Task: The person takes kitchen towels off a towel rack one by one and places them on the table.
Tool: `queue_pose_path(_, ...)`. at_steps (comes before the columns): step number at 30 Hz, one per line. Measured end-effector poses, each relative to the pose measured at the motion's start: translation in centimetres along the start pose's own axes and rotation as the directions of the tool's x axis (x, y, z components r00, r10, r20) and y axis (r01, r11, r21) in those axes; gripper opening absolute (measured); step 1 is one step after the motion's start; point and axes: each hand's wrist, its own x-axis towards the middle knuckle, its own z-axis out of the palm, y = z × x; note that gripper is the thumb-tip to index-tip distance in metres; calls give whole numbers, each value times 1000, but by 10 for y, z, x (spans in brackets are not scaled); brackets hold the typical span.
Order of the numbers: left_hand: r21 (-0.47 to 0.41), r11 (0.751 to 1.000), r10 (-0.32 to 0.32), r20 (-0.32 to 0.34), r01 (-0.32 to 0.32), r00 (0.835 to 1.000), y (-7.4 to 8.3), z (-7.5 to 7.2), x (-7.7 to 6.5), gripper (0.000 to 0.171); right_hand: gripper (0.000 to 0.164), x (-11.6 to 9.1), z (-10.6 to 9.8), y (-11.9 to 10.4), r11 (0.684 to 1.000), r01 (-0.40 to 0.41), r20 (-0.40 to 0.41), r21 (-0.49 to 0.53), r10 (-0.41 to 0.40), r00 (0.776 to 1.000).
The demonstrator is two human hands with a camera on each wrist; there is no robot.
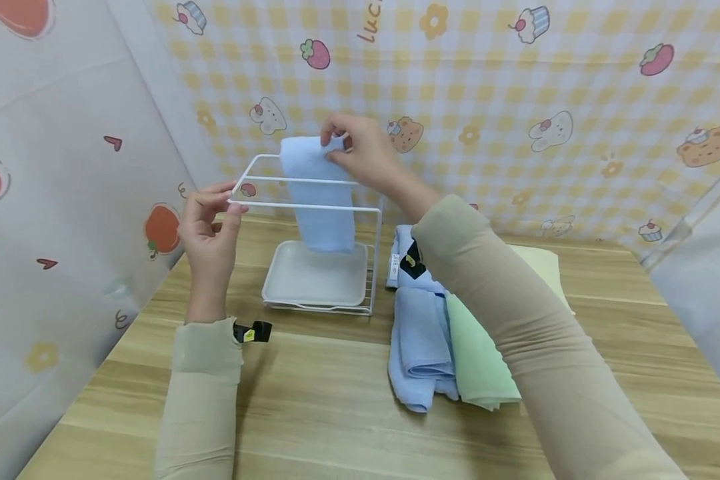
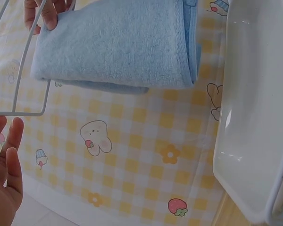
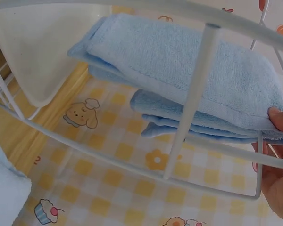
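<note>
A white wire rack [image 1: 303, 206] stands on the table, with a light blue towel [image 1: 321, 220] draped over its rear top bar. The towel's folded layers hang down behind the front bars, as the right wrist view shows. My right hand [image 1: 363, 150] pinches the towel's upper right edge between thumb and fingers. At the rack's upper left corner, my left hand [image 1: 207, 217] holds the frame between thumb and fingers. In the left wrist view, its fingertips [image 2: 14, 125] meet the end of the bar. Under the hanging towel sits a white tray [image 1: 315, 277] on the rack's base.
Right of the rack lie folded blue towels [image 1: 423, 333], a light green towel [image 1: 480, 360] and a pale yellow cloth [image 1: 540, 267], partly hidden by my right sleeve. A patterned curtain [image 1: 486, 87] stands close behind the rack; another covers the left side.
</note>
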Motion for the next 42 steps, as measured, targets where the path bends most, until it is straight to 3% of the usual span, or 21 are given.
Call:
queue_pose_path(14,11,1000,14,7,-14,1000,1,0,0,20,11,-19,-12,18,995,28,-137,98,-15,990)
queue_pose_path(28,-57,998,21,-5,-21,1000,0,1,0,14,13,-44,-33,29,989,9,-241,146,27,970)
queue_pose_path(35,-73,997,13,-7,-14,1000,-1,1,0,13,13,-52,-48,31,961,8,-314,276,82,946)
queue_pose_path(42,-67,998,17,-13,-18,1000,-1,4,0,14,14,-63,-63,37,938,39,-361,344,93,928)
